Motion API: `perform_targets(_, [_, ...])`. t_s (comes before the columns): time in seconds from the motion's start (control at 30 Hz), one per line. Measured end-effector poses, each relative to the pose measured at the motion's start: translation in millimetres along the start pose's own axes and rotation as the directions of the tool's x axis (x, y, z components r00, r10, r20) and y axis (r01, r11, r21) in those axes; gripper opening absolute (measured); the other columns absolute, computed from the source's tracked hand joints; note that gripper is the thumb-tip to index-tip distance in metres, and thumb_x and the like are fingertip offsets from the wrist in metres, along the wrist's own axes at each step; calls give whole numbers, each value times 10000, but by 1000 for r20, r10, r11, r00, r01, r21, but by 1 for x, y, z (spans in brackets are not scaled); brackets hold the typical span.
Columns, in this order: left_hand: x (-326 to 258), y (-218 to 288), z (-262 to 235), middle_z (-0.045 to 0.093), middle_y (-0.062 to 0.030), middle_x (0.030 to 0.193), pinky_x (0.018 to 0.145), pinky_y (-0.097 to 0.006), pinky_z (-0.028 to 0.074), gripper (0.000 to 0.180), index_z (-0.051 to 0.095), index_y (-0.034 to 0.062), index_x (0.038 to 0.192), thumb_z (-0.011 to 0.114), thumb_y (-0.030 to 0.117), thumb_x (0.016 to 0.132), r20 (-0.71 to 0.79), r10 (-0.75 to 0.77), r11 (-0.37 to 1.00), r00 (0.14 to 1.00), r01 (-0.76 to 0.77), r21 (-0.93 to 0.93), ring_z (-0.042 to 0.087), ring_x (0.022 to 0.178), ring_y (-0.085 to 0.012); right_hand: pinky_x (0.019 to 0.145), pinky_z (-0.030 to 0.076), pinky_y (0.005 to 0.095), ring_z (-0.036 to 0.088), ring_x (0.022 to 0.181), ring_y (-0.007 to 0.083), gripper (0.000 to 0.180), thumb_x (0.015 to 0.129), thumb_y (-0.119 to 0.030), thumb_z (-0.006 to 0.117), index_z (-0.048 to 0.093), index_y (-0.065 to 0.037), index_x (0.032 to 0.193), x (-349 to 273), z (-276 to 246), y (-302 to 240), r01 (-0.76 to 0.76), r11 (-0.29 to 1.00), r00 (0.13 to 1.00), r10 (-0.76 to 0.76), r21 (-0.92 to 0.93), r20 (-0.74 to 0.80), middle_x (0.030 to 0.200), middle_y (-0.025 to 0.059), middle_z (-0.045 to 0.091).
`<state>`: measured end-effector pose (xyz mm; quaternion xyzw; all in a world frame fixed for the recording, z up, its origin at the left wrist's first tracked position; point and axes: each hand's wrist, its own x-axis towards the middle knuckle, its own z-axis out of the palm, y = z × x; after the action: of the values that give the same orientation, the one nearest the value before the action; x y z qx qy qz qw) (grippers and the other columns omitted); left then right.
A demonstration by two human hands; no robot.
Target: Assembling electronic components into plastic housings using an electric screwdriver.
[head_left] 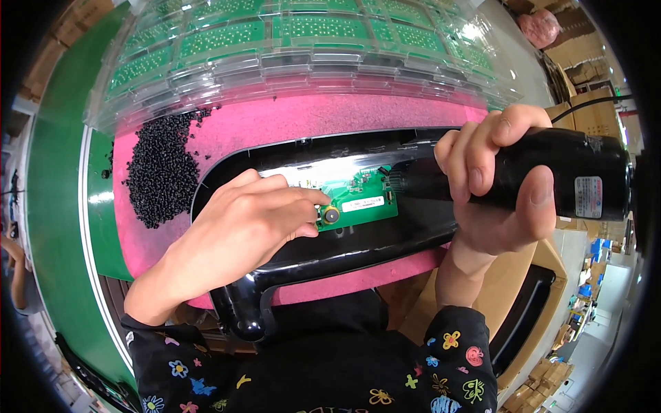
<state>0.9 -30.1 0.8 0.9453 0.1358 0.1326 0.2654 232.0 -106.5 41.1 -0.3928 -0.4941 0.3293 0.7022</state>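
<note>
A green circuit board [368, 200] with a white label and a small round part lies inside a long, glossy black plastic housing [358, 249]. My left hand [251, 217] reaches over the housing's left part, its fingers bent together and the fingertips at the board's left end, by the round part. What lies under those fingertips is partly hidden. My right hand [496, 175] is wrapped round a thick black electric screwdriver [561, 168] with a white-and-red label. The tool lies nearly level, its narrow dark front pointing left at the board's right edge; its tip is hard to make out.
A heap of small black screws [164, 172] sits on the pink mat [289, 113] at left. Stacked clear trays [310, 58] of green boards stand behind. A green surface [58, 172] runs along the left. An open cardboard box [506, 296] with black parts is at lower right.
</note>
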Motion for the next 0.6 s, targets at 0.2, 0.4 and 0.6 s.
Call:
perform_targets(0.2, [1,2,2,712,-43,1071,715,-348,528,161,627,34,806,704,173,830,-11,-71,996,997,70,-62,689,876,-231,537,347,287,400,462,103,450,863,-438,592,499,-26,1016,0,1,0,-10,999,1000,9,-46,-8,634,9,474])
perform_targets(0.4, [1,2,8,728,-83,986,615,-343,537,202,583,-17,732,749,94,759,-122,-68,989,990,51,-138,674,677,-257,540,348,288,406,467,105,446,863,-438,587,502,-26,1010,0,0,0,-12,999,1000,12,-47,-13,633,9,475])
perform_targets(0.6, [1,1,9,727,-92,979,585,-337,537,203,576,-17,729,753,81,744,-128,-67,989,990,49,-142,671,668,-266,537,345,289,407,465,108,445,864,-439,582,505,-25,1009,1,-2,1,12,1000,1000,-12,4,-12,631,9,475])
